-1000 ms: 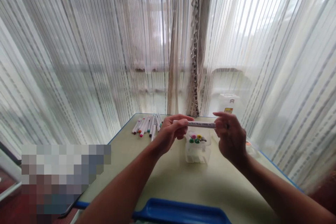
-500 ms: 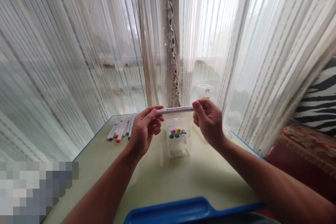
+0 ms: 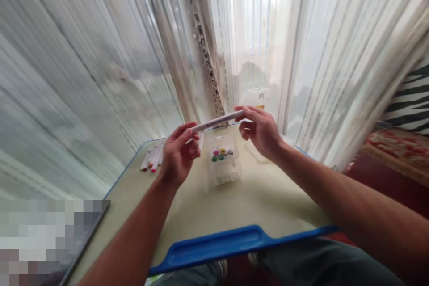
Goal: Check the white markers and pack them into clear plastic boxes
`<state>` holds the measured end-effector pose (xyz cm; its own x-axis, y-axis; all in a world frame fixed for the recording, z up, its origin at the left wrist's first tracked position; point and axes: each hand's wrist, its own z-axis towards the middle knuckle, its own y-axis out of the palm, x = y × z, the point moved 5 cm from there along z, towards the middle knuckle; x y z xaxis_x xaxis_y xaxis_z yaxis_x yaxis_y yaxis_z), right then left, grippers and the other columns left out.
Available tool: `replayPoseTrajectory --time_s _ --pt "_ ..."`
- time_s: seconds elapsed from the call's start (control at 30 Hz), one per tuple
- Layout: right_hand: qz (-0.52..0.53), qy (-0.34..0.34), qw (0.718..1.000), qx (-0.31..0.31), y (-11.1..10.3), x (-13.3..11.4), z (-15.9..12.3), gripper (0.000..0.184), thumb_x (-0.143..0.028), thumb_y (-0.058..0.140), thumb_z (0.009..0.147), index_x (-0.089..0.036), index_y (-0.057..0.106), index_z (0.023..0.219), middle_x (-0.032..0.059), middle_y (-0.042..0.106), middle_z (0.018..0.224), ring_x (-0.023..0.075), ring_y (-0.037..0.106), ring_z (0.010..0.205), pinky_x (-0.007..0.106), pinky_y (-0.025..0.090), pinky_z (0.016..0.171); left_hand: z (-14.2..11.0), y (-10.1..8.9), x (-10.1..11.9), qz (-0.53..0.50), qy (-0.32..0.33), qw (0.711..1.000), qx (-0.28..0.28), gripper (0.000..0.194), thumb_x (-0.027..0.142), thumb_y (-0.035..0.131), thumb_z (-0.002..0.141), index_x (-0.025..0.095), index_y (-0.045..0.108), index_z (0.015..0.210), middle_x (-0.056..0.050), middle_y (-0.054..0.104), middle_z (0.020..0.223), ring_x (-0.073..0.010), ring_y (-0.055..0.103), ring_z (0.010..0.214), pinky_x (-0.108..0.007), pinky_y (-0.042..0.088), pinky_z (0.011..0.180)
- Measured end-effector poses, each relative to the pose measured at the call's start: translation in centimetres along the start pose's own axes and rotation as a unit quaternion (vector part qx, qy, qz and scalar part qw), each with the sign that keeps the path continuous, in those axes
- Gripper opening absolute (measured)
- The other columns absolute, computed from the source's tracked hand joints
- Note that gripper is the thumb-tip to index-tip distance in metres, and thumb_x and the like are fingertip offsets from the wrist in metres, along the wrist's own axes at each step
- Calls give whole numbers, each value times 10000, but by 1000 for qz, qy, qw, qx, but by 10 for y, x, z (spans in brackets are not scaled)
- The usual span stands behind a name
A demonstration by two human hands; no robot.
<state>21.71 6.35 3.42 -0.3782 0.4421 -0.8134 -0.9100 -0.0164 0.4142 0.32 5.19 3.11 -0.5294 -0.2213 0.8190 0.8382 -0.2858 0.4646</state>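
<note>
A white marker pen with small dark print along its barrel is held up between my two hands, above the table. My left hand pinches its left end between thumb and fingers. At the other end, slightly higher, the fingers of my right hand close on the tip. Below the pen stands a clear plastic marker case with several markers in it, their green, pink, yellow and grey ends showing. To the left, partly behind my left hand, lies a pile of white markers with coloured ends.
The pale green table has a blue edge with a moulded tray nearest me. A clear container stands at the back right. Striped sheer curtains hang behind the table. A zebra-striped item is at far right.
The marker has gone from nearly level to tilted, its right end raised. My right hand's fingers have shifted on that end. The view has turned and dropped, showing more of the near table edge.
</note>
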Motion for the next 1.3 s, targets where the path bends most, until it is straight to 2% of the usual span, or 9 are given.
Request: replayPoseTrajectory --time_s 0.17,0.33,0.57,0.83,1.1,1.3 --pt "-5 6 1000 4 -1 4 0 189 -302 669 829 -150 741 915 36 665 710 89 480 421 240 314 354 3 -7 -5 -20 -5 1000 2 278 245 814 757 159 766 1016 -3 674 727 -35 444 471 -162 343 431" --pt "-8 -12 999 28 0 4 -4 183 -316 694 804 -166 727 903 15 664 678 80 459 402 231 310 354 2 -6 -5 -43 -14 999 -2 291 230 791 775 137 767 1049 -31 705 743 -52 457 471 -182 357 425" --pt "-23 -44 998 27 1 2 -9 186 -310 645 831 -163 730 906 12 651 659 84 482 396 226 313 347 3 -6 -3 -62 -22 998 14 268 174 785 750 128 768 1013 -27 698 716 -48 455 455 -175 354 421" --pt "-25 -90 995 34 3 -2 -16 196 -293 646 836 -146 760 901 8 654 630 86 494 367 218 318 330 4 -10 -8 -67 -8 997 25 253 213 823 737 138 781 975 -22 692 723 -45 459 440 -182 343 410" --pt "-38 -116 992 40 3 0 -17 242 -308 683 862 -135 770 1007 17 680 655 78 491 359 213 321 326 3 -9 -7 -83 -13 996 9 283 239 853 715 153 792 977 -39 722 757 -49 479 452 -190 359 425" --pt "-53 -145 987 44 1 -1 -16 216 -302 682 881 -142 766 998 13 678 660 69 484 363 200 319 319 2 -7 -9 -93 -24 995 0 272 243 826 733 152 788 986 -44 727 763 -54 484 451 -191 350 422"
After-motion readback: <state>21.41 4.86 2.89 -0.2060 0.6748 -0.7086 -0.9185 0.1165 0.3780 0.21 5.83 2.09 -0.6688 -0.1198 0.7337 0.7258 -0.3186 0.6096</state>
